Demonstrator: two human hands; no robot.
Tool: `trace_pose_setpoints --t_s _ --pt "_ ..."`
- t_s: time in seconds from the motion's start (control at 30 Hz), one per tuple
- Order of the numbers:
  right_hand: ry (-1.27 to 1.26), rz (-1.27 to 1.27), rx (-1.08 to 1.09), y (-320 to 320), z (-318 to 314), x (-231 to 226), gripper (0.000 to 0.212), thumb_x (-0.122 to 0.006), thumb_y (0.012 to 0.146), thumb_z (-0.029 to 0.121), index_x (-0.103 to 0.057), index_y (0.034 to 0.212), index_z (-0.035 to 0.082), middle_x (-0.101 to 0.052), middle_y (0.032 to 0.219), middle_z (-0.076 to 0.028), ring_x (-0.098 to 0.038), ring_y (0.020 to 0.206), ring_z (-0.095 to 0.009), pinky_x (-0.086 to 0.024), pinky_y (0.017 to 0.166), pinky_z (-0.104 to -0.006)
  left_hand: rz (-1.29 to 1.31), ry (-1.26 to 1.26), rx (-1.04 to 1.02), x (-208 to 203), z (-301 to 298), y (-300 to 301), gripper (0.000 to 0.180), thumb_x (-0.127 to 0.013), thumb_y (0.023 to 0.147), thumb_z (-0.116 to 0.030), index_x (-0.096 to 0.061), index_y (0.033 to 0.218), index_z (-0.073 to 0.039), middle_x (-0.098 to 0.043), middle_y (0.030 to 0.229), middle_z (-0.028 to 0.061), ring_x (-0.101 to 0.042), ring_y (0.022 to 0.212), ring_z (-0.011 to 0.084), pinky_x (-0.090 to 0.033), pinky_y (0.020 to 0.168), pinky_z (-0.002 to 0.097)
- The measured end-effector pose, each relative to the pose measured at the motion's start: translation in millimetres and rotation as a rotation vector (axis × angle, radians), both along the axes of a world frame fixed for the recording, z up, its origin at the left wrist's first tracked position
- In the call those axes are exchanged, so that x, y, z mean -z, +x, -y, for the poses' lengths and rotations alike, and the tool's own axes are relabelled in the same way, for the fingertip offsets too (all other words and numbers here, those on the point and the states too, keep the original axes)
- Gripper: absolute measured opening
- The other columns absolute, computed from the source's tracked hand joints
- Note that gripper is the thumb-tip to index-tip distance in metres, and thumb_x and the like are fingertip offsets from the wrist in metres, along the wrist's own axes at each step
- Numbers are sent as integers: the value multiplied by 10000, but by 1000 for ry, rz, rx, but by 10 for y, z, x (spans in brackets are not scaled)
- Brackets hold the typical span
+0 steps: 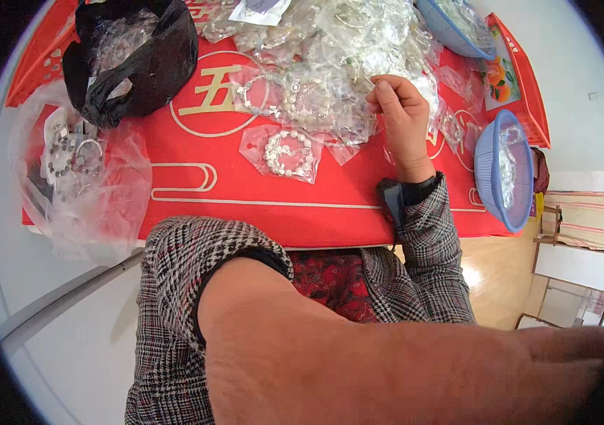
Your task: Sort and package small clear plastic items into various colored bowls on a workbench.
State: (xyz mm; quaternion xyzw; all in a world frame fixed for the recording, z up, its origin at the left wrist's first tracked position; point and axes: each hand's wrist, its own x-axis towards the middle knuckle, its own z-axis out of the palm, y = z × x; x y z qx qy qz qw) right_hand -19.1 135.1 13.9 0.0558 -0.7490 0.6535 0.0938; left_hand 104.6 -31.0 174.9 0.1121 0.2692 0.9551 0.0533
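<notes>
On the red cloth (pixel 196 152), a large encircled gold character (pixel 206 110) shows whole, left of the packets (pixel 344 42). To the right, a second gold character (pixel 431 133) is mostly covered; at the far left, strokes of a third (pixel 199 13) show, and neither is readable.

Clear-bagged jewellery (pixel 327 103) is lying heaped on the red surface (pixel 196 149); a whitish beaded bracelet (pixel 271 154) is forming a ring inside its flat bag (pixel 252 146), at the near edge.
</notes>
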Motion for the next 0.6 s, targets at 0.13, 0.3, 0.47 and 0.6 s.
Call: trace_pose_setpoints --t_s 0.13,0.3,0.47,0.6 --pt "-6 6 -2 2 5 4 177 -522 875 145 -594 948 1 -590 721 -21 -509 628 -65 -414 590 -193 -27 -6 29 29 81 -23 276 -515 839 -383 -510 965 -137 -502 857 61 -508 785 256 -386 771 435" --pt "-9 9 -5 -14 -15 12 170 -525 872 140 -597 944 4 -591 722 -22 -506 628 -65 -412 589 -193 -63 -17 81 24 -6 -59 257 -515 842 -372 -508 951 -140 -497 843 50 -506 779 244 -388 763 426" --pt "-20 0 -10 -3 -8 24 163 -528 870 131 -597 941 3 -591 721 -22 -499 625 -65 -410 587 -194 -112 -24 132 42 15 -96 238 -515 844 -362 -507 938 -143 -492 830 40 -503 774 233 -390 756 417" --pt "-20 13 -3 1 -11 33 161 -527 869 127 -597 943 2 -589 719 -20 -500 628 -65 -409 589 -192 -148 -29 170 51 78 -75 223 -516 846 -353 -506 927 -145 -488 819 31 -501 769 223 -392 750 409"
